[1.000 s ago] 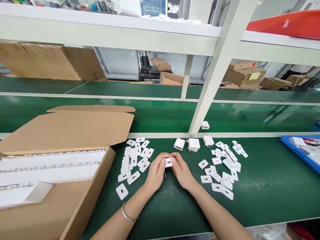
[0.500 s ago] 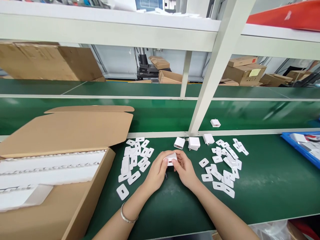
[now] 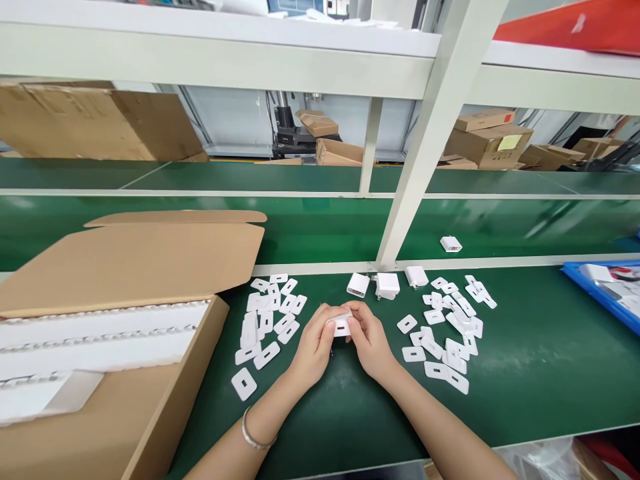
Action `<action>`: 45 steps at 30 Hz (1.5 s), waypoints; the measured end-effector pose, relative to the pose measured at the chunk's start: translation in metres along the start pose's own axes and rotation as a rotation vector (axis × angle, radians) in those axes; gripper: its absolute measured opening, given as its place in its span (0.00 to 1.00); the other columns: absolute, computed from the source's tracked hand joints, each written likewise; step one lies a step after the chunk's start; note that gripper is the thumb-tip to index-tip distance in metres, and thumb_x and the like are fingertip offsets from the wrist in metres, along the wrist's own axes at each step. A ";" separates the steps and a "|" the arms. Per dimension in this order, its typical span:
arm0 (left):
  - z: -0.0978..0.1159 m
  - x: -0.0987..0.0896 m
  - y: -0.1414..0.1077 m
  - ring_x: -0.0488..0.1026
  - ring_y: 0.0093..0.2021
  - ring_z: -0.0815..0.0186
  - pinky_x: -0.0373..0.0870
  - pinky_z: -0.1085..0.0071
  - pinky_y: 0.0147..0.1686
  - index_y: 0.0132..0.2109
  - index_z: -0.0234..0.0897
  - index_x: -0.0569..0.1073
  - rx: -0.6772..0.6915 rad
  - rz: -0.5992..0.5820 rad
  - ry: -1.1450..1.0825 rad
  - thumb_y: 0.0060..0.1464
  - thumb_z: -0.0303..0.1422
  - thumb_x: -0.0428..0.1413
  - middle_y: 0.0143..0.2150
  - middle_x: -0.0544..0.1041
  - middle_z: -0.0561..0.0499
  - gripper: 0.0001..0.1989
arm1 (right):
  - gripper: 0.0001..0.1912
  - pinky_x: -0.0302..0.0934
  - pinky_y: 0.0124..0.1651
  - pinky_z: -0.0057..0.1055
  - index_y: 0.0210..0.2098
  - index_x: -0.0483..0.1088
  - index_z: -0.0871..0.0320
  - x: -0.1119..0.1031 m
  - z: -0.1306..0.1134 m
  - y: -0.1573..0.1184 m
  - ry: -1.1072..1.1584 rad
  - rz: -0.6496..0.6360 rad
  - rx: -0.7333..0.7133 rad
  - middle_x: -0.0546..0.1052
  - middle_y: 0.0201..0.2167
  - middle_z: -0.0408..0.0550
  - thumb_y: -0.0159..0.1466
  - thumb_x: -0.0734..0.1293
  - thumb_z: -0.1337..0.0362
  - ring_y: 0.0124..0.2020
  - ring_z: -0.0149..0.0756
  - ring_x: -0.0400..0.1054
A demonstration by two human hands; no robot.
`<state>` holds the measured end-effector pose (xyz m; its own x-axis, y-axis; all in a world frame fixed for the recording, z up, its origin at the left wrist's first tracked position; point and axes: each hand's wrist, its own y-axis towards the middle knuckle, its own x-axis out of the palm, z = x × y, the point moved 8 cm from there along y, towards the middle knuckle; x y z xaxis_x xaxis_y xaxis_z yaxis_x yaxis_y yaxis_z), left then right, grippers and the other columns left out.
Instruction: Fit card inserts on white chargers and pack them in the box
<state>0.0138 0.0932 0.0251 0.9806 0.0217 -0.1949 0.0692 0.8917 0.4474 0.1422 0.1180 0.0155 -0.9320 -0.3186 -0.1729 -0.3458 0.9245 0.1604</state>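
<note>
Both my left hand (image 3: 316, 339) and my right hand (image 3: 369, 337) are closed on one white charger housing (image 3: 341, 325), the thumbs at its near face, where a small dark slot shows. Just beyond my fingers stand a white charger (image 3: 358, 285), another with prongs (image 3: 387, 285) and a third (image 3: 416, 277). Many flat white plates with slots lie in two groups, one left of my hands (image 3: 267, 355) and one to the right (image 3: 413, 354). A small dark item, mostly hidden, is beneath my left hand.
An open cardboard box (image 3: 180, 400) with white inserts fills the left. A slanted white post (image 3: 420, 147) rises behind the chargers. On the green belt (image 3: 320, 233) lies another white charger (image 3: 451, 244). A blue tray (image 3: 600, 293) of parts is at the right.
The charger on the green belt has moved to the right. The housing in my hands is tilted slightly differently, showing more of its slotted face. My hands have barely moved.
</note>
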 end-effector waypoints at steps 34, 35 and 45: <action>0.001 -0.002 0.003 0.73 0.45 0.59 0.68 0.63 0.46 0.56 0.42 0.78 0.023 -0.037 -0.002 0.76 0.43 0.44 0.50 0.80 0.44 0.21 | 0.22 0.60 0.33 0.30 0.50 0.67 0.55 -0.001 -0.003 0.001 -0.126 0.009 0.005 0.75 0.33 0.44 0.73 0.59 0.43 0.27 0.32 0.66; 0.000 -0.002 0.003 0.73 0.45 0.59 0.69 0.63 0.47 0.56 0.41 0.79 0.014 -0.034 -0.011 0.76 0.44 0.45 0.50 0.80 0.44 0.21 | 0.22 0.60 0.34 0.30 0.50 0.67 0.56 -0.001 -0.005 0.001 -0.161 0.013 -0.006 0.76 0.33 0.45 0.74 0.58 0.44 0.28 0.33 0.67; -0.043 0.006 0.001 0.72 0.36 0.63 0.72 0.62 0.45 0.63 0.34 0.73 -0.354 0.118 -0.470 0.71 0.54 0.49 0.40 0.78 0.45 0.30 | 0.23 0.46 0.30 0.31 0.33 0.67 0.56 -0.093 -0.039 0.010 -0.947 0.370 0.111 0.69 0.19 0.44 0.75 0.55 0.48 0.22 0.36 0.66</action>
<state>0.0117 0.1142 -0.0133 0.9595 -0.0011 0.2817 -0.0308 0.9936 0.1085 0.2208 0.1485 0.0707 -0.4928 0.2424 -0.8357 0.0031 0.9609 0.2769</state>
